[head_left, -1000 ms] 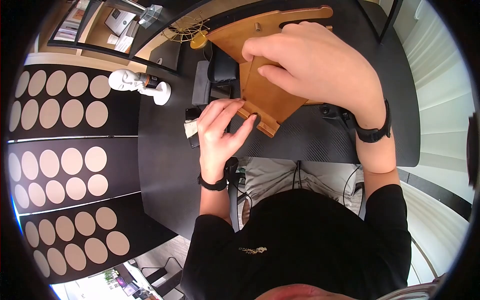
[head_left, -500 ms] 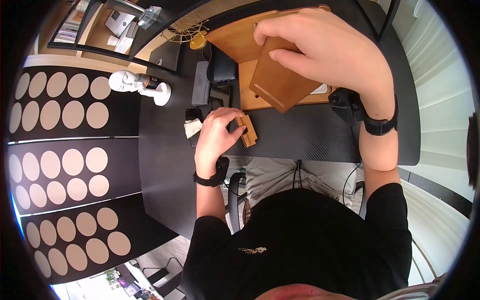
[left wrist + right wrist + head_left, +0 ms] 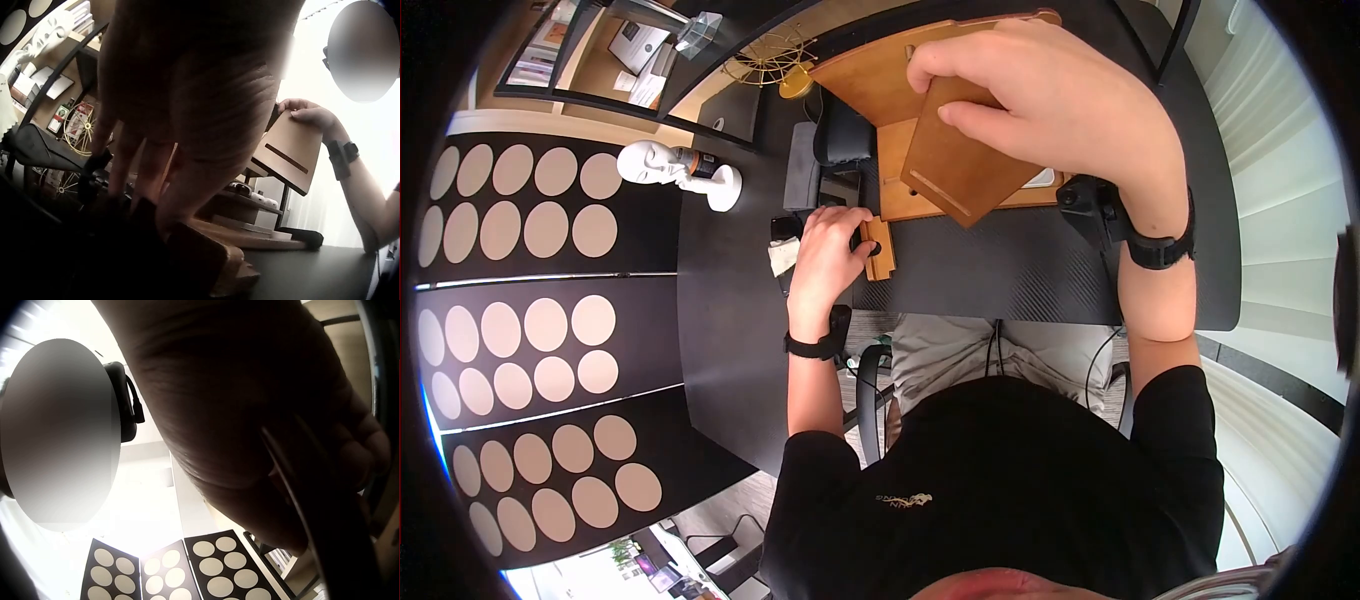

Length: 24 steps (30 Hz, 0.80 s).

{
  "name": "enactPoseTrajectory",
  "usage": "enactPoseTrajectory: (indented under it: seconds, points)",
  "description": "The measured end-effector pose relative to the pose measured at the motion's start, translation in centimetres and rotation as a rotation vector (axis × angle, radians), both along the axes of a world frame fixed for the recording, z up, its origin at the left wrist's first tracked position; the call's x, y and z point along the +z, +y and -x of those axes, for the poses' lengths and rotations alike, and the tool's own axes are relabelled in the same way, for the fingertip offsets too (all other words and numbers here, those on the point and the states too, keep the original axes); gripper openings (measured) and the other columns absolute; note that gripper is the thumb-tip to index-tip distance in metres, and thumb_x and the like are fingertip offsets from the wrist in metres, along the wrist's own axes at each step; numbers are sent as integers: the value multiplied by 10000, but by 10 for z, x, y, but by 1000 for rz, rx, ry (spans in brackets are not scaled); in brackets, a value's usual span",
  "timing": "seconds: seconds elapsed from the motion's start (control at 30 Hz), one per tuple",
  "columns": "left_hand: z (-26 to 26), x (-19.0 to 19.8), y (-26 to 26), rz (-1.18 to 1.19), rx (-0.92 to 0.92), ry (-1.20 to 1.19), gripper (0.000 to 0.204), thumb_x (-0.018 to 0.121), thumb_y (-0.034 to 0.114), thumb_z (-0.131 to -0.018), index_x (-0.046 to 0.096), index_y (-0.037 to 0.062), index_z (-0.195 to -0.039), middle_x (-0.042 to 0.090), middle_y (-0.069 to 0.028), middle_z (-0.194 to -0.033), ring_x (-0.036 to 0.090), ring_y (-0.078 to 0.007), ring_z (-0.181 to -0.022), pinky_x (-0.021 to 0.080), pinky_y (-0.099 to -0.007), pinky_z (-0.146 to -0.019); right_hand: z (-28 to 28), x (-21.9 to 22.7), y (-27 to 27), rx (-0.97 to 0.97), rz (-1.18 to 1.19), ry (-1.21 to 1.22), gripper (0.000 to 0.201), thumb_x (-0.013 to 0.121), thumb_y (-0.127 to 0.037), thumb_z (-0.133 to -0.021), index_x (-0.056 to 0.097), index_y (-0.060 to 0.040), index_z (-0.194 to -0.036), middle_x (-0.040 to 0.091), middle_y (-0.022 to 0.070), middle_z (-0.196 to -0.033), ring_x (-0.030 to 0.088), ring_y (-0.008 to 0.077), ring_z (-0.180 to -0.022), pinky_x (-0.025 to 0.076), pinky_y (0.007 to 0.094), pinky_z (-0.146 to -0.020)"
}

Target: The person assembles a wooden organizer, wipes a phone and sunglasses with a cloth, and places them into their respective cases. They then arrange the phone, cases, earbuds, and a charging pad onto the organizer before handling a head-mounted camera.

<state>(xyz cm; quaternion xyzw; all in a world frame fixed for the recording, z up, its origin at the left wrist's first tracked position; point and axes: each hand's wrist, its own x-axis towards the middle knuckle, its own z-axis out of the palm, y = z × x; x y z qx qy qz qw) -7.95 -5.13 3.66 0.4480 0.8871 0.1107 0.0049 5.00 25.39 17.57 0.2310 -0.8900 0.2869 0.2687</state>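
Note:
In the head view the right hand [image 3: 1065, 95] pinches a flat brown wooden board [image 3: 965, 165], tilted above a larger wooden stand [image 3: 870, 75]. A narrow slot crosses the board [image 3: 287, 157] in the left wrist view. The left hand [image 3: 830, 252] holds a small wooden block [image 3: 880, 250] between thumb and fingers, low over or on the black table, left of the stand's front corner. The board's edge [image 3: 312, 506] fills the lower right of the right wrist view, against the right hand [image 3: 237, 406].
A grey box [image 3: 801, 166] and a black padded item [image 3: 845, 135] stand left of the stand. Farther left is a white head figurine [image 3: 722, 187]. A gold wire wheel [image 3: 770, 60] stands at the back. A white item [image 3: 1040, 179] shows under the board.
The board has lifted off the stand and separated from the small block. My left hand has moved left with the block, while my right hand has shifted slightly right with the board.

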Motion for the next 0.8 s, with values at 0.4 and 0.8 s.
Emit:
enactPoseTrajectory:
  seconds: [0.4, 0.8]
  points:
    - [-40, 52, 41, -514, -121, 38, 902, 922, 201, -615, 521, -6, -1396, 556, -232, -1369, 549, -413, -1259, 455, -476, -1053, 1, 26, -18, -12, 16, -329, 188, 620, -126, -904, 642, -56, -1078, 682, 151, -847, 671, 336, -815, 506, 425, -711]
    - [-55, 40, 54, -360, -248, -89, 857, 875, 112, -579, 542, -9, -1360, 554, -218, -1335, 568, -402, -1199, 479, -448, -1016, -1, 33, -10, 29, 162, -354, 264, 659, -260, -940, 656, -34, -1075, 632, 111, -687, 631, 211, -622, 466, 317, -559]
